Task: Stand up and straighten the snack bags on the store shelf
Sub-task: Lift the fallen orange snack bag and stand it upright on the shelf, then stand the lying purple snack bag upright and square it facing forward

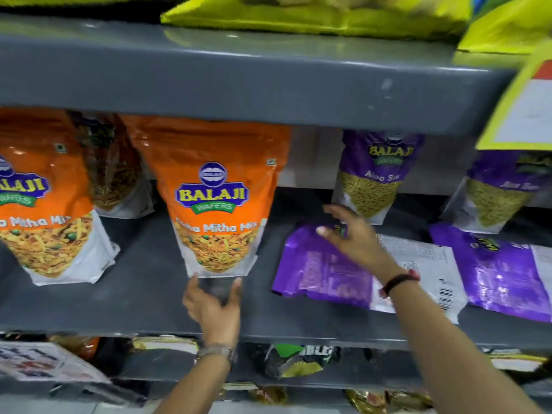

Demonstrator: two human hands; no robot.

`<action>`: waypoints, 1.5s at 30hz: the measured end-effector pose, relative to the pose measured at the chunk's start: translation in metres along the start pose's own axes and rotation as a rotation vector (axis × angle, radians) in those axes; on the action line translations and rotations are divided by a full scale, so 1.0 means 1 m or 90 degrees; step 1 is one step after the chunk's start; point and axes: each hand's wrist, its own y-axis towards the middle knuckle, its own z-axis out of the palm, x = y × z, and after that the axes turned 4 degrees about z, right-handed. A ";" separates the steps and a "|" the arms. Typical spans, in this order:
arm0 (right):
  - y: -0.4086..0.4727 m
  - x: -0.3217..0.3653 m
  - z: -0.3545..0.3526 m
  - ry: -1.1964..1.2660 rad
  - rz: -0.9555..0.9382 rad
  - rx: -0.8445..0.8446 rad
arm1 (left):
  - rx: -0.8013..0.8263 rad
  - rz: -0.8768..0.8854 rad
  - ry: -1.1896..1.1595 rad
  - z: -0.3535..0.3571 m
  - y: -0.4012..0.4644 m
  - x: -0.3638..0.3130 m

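An orange Balaji snack bag [219, 192] stands upright at the middle of the grey shelf [143, 291]. My left hand [213, 306] is just below its bottom edge, fingers spread, thumb and fingertips at the bag's base. A purple bag [322, 267] lies flat on the shelf to the right. My right hand [352, 234] hovers over its top end with fingers apart, holding nothing. Another orange bag [50, 204] stands at the left. Two purple Aloo Sev bags [376, 171] [504, 189] stand at the back right.
A second purple bag [504, 273] lies flat at the far right. Yellow-green bags [313, 16] sit on the shelf above. A yellow price tag [525, 106] hangs at the upper right. More packets fill the lower shelf [301, 360].
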 end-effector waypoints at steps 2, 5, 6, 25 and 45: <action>0.009 -0.028 -0.054 -0.159 0.034 0.041 | 0.028 -0.086 -0.147 0.032 -0.028 -0.007; 0.015 -0.068 -0.113 -0.352 0.137 0.180 | 0.086 -0.260 -0.338 0.078 -0.063 -0.019; 0.013 -0.080 -0.126 -0.357 0.180 0.247 | 0.110 -0.322 -0.392 0.093 -0.073 -0.023; -0.040 -0.108 -0.126 0.258 0.039 0.168 | 0.377 0.203 -0.330 0.128 -0.070 -0.133; -0.051 -0.108 -0.082 0.400 0.160 0.058 | 0.432 0.146 -0.161 0.138 -0.076 -0.037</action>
